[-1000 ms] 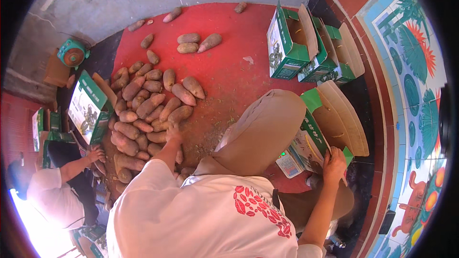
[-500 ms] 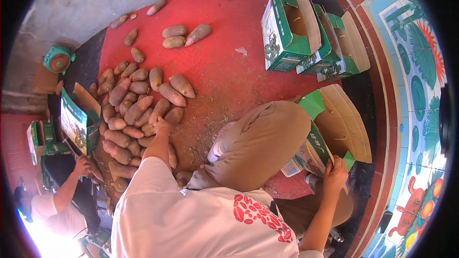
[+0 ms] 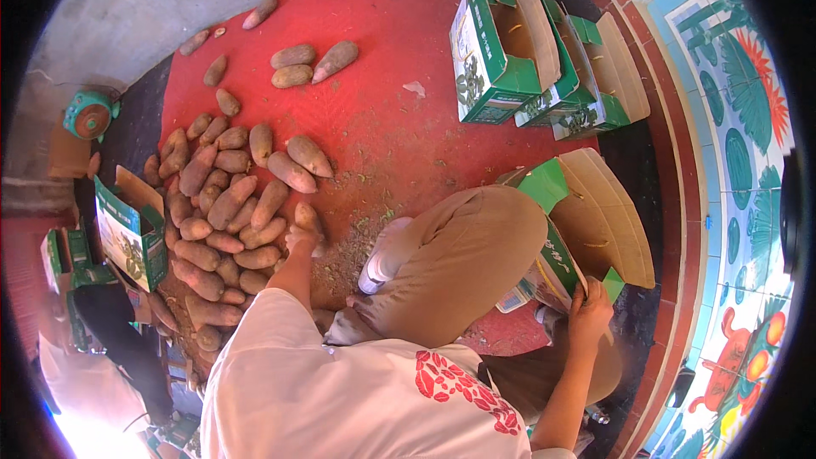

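Observation:
My left hand (image 3: 303, 240) closes round the lower end of a brownish sweet potato (image 3: 308, 218) at the right edge of a large heap. The heaped sweet potatoes (image 3: 228, 204) are reddish brown and dusty with soil, lying at many angles. My right hand (image 3: 590, 308) grips the near edge of an open green cardboard box (image 3: 557, 259) beside my bent knee. Its brown flap (image 3: 608, 212) stands spread outward, and the box's inside is mostly hidden from me.
Three open green-and-white boxes (image 3: 476, 59) stand in a row at the back right. Several loose sweet potatoes (image 3: 293, 75) lie apart on the red mat (image 3: 382, 119). At the left are another box (image 3: 127, 238), a co-worker's dark trouser leg (image 3: 123, 340) and a small teal fan (image 3: 90, 116).
My left hand has moved slightly right and now clasps a sweet potato at the heap's edge. My right hand stays on the box. The co-worker's hand at the left has gone out of sight.

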### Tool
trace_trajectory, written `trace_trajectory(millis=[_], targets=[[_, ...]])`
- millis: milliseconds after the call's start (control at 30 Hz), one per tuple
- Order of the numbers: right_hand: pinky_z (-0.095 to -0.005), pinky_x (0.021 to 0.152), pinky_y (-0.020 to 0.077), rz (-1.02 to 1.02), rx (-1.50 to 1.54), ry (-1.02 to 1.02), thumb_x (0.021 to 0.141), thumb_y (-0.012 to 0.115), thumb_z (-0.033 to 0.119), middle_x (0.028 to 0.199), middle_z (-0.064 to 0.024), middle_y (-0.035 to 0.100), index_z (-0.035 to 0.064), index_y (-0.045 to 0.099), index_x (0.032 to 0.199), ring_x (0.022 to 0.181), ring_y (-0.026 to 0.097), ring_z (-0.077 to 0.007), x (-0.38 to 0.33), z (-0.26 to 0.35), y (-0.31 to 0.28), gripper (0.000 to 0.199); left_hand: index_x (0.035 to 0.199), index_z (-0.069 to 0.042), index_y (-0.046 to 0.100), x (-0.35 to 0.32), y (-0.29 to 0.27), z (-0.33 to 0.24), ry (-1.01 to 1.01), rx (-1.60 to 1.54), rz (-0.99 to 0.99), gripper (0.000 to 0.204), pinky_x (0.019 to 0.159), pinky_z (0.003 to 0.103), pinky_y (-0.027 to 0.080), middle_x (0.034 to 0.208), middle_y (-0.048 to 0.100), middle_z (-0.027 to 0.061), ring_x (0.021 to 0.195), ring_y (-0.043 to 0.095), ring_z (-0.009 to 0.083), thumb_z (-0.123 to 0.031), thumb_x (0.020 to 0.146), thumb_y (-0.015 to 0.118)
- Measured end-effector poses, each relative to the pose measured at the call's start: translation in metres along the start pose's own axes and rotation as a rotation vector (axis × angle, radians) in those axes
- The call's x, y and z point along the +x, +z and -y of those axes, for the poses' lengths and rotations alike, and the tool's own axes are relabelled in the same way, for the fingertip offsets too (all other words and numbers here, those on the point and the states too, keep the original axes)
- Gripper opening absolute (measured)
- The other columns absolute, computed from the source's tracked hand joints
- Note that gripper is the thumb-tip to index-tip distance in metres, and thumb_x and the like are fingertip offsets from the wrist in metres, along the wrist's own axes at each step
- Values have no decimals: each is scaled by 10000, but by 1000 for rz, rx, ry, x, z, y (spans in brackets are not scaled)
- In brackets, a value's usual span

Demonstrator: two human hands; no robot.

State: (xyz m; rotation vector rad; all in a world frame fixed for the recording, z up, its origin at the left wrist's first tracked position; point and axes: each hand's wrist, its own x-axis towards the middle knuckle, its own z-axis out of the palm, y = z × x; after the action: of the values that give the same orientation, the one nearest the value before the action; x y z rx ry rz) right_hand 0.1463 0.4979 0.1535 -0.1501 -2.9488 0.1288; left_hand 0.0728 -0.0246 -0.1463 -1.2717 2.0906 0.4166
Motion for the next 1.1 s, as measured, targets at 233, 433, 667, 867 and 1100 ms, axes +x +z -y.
trace_trajectory(millis=[233, 433, 667, 867, 1100], targets=[[-466, 664, 462, 5, 8, -17, 807, 621, 79, 852, -169, 601, 42, 568, 977, 779, 592, -380, 2, 1, 4, 183, 1368, -45, 290, 11, 29, 10, 85, -164, 24, 962, 949, 388, 488, 1280, 526, 185, 1151, 564, 309, -375, 641, 826], [-459, 673, 471, 2, 11, -26, 804, 620, 78, 854, -165, 604, 41, 571, 984, 783, 597, -372, 3, -2, 6, 190, 1373, -1, 305, 7, 21, -18, -4, -194, 183, 1019, 937, 373, 499, 1312, 513, 180, 1158, 565, 286, -335, 585, 859], [-455, 679, 475, -29, 14, -49, 777, 627, 64, 863, -163, 606, 38, 575, 988, 783, 596, -370, 6, 2, 7, 218, 1424, 8, 211, 36, 27, 0, 116, -43, 73, 1109, 946, 356, 491, 1288, 539, 178, 1184, 550, 268, -280, 572, 857], [-449, 681, 477, -35, 3, -35, 755, 639, 48, 867, -164, 606, 36, 574, 994, 776, 595, -368, -3, -6, 3, 248, 1355, 14, 364, -16, 17, -36, 178, 6, 194, 947, 943, 346, 492, 1257, 562, 180, 1157, 572, 253, -301, 604, 848], [-446, 675, 476, -58, 57, -106, 754, 634, 39, 851, -164, 605, 35, 573, 992, 772, 596, -365, 11, 5, 12, 245, 1324, -73, 480, 54, 56, -17, 223, 244, 185, 825, 919, 347, 502, 1249, 584, 159, 1139, 588, 245, -377, 635, 816]])
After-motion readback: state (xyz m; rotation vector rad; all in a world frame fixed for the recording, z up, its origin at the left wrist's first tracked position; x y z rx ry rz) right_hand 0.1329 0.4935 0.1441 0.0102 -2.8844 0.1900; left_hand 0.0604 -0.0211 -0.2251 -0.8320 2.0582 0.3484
